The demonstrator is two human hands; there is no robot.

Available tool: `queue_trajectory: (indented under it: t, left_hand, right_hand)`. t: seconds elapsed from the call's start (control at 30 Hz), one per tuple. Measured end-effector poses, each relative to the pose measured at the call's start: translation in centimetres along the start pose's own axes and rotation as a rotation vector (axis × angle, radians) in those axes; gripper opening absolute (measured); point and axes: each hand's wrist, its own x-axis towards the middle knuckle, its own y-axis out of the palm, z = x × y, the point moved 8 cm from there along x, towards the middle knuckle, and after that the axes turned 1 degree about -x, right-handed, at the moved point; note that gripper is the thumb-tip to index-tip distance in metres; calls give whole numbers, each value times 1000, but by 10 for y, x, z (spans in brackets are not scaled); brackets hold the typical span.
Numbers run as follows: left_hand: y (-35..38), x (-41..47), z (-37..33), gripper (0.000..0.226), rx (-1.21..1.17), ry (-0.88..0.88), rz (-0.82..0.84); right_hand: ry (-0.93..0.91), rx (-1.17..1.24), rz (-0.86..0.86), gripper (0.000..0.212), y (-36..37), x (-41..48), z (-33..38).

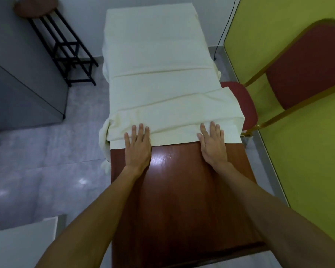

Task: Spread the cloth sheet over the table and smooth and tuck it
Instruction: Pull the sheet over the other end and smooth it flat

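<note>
Table (182, 200), long, reddish-brown wood, near half bare. Cream cloth sheet (155, 55) covers the table's far part, draping off both long sides, its near edge folded back in a rumpled band across the table's middle. Red-cushioned chair (306, 74) just beside the table's right side, black rack (66, 49) off its far left. Left hand (136, 147) and right hand (213, 145) both flat, fingers straight, pressing the sheet's near edge, gripping nothing.

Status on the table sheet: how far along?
Done: cream cloth sheet covers the far half of the glossy brown wooden table. In hand: left hand and right hand press flat on its folded near edge. To do: unfold over the bare near half, smooth creases, tuck.
</note>
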Motion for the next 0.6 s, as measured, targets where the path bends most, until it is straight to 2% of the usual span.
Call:
queue_trajectory:
  t: [0.07, 0.2, 0.27, 0.4, 0.6]
  left_hand:
    - [-2, -5, 2, 60, -12, 32, 2]
    - [1, -11, 4, 77, -50, 29, -6]
    - [3, -9, 5, 73, -60, 17, -7]
    - [0, -9, 3, 59, -65, -9, -35]
    - [-14, -22, 6, 52, -67, 47, -75]
  right_hand:
    - [0, 43, 25, 59, -8, -6, 4]
    - [-6, 86, 64, 60, -10, -17, 6]
    - [-18, 67, 55, 66, -5, -23, 5]
    - [17, 66, 46, 52, 2, -31, 7]
    - [51, 63, 76, 53, -5, -38, 12]
